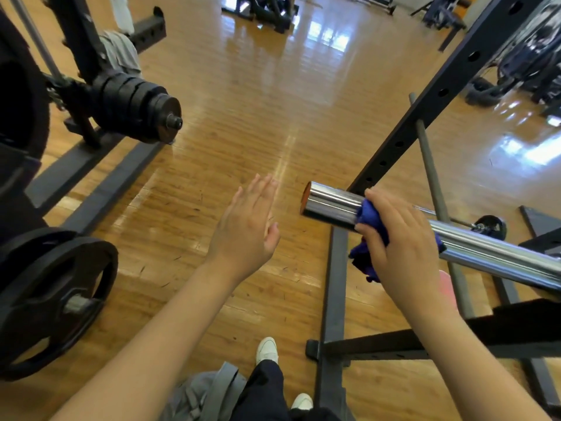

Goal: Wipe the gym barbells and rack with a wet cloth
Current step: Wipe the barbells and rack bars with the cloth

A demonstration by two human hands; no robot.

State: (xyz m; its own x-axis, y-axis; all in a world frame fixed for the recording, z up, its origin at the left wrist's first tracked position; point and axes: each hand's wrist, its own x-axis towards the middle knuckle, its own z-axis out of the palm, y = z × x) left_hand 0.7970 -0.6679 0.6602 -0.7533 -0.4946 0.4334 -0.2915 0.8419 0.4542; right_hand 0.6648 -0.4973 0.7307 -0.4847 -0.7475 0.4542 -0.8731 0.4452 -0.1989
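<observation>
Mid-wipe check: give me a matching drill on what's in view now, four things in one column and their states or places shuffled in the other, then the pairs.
Things:
1. left hand
2. right hand
3. blue cloth
4. black weight plate

States or places:
A. wrapped on the chrome barbell sleeve
B. low at the left, on a peg
C. open, holding nothing, over the wooden floor
D. grips the cloth around the bar

Pairs: 1-C, 2-D, 3-A, 4-B
</observation>
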